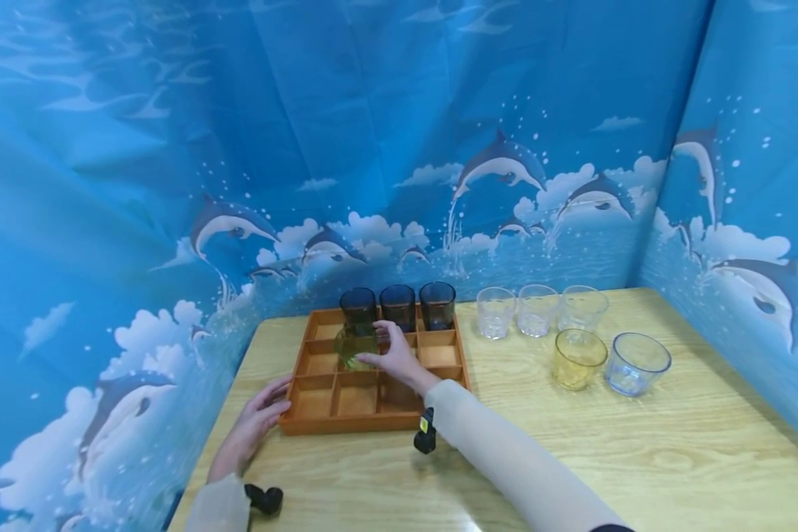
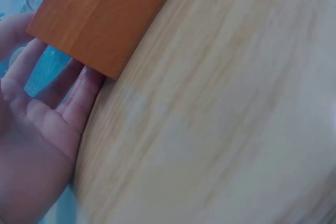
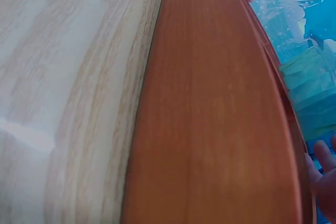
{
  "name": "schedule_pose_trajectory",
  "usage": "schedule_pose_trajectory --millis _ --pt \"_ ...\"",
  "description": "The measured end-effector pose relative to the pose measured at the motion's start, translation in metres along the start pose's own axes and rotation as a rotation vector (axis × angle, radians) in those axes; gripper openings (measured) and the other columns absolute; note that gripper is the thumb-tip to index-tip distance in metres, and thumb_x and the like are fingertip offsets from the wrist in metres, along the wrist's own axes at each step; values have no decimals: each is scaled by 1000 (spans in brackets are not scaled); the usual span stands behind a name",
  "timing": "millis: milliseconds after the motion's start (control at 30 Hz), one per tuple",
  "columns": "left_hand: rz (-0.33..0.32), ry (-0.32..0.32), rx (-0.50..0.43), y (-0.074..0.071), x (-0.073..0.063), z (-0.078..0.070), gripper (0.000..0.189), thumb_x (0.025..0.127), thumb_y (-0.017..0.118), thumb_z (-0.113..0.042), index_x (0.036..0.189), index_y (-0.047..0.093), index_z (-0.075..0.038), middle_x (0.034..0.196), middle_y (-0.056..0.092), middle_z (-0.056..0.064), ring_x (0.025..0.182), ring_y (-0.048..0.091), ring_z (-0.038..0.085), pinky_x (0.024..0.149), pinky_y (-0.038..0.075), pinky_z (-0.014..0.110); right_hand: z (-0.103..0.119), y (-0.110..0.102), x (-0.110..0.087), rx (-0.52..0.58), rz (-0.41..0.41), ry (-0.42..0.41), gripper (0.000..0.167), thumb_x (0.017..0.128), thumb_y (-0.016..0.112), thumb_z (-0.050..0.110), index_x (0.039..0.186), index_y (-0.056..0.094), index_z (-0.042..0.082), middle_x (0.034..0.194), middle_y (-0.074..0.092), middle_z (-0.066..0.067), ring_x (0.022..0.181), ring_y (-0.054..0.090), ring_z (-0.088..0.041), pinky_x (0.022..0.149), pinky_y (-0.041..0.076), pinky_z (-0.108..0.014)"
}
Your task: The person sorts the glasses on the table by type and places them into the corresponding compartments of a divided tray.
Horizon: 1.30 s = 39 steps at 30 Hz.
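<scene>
A yellow-green glass (image 1: 355,349) is at the middle row of the brown wooden compartment tray (image 1: 352,425). My right hand (image 1: 399,360) holds it from the right, the thumb on the near side and the fingers toward the back. The right wrist view shows the greenish glass (image 3: 311,95) above the tray's rim, beside the fingers; whether its base touches the compartment floor is hidden. My left hand (image 1: 256,420) rests against the tray's front left corner, fingers extended; the left wrist view shows the fingers (image 2: 84,95) touching that corner. Three dark glasses (image 1: 397,304) stand in the tray's back row.
Right of the tray, three clear glasses (image 1: 537,310) stand in a row on the wood-grain table (image 1: 525,451). Nearer are an amber glass (image 1: 577,360) and a bluish glass (image 1: 636,366). A blue dolphin-print curtain (image 1: 372,148) closes off the back and sides.
</scene>
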State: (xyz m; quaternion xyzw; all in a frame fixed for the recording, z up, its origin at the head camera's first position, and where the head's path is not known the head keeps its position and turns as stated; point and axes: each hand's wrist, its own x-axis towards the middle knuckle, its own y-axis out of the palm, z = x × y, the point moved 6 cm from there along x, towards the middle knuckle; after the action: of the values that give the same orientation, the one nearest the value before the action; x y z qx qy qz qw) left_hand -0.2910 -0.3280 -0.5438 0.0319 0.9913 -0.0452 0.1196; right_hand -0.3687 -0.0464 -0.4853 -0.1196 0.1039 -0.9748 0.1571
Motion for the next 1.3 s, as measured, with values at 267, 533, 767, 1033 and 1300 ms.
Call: schedule_pose_trajectory --millis 267,533,767,1033,1300 --pt "8 -12 -3 2 1 1 65 87 62 -27 144 33 -15 147 27 11 131 28 29 105 25 49 23 -14 -13 124 31 -62 65 84 69 12 135 33 -3 131 38 -29 116 42 -44 90 42 -51" --pt "6 -9 -1 1 1 0 65 87 62 -26 144 33 -14 148 26 12 132 27 29 106 24 49 45 -30 -29 140 14 -106 57 86 64 4 134 36 -4 126 45 -29 115 43 -46 93 40 -53" --pt "5 14 7 1 0 3 63 88 61 -23 144 33 -14 147 28 12 130 28 29 105 25 48 42 -40 -42 149 -3 -74 56 86 65 6 135 38 -2 127 48 -23 115 47 -39 92 43 -46" --pt "-4 17 1 0 2 6 61 88 60 -19 144 34 -14 146 29 12 129 30 27 99 32 39 37 -50 -57 152 -37 -70 54 86 64 4 133 40 -4 127 49 -23 114 48 -39 91 44 -44" --pt "18 18 -19 1 0 4 62 89 60 -21 144 32 -14 147 26 12 131 26 27 105 24 47 40 -63 -70 166 -77 -72 51 85 65 4 130 43 -3 126 50 -23 115 47 -39 94 41 -48"
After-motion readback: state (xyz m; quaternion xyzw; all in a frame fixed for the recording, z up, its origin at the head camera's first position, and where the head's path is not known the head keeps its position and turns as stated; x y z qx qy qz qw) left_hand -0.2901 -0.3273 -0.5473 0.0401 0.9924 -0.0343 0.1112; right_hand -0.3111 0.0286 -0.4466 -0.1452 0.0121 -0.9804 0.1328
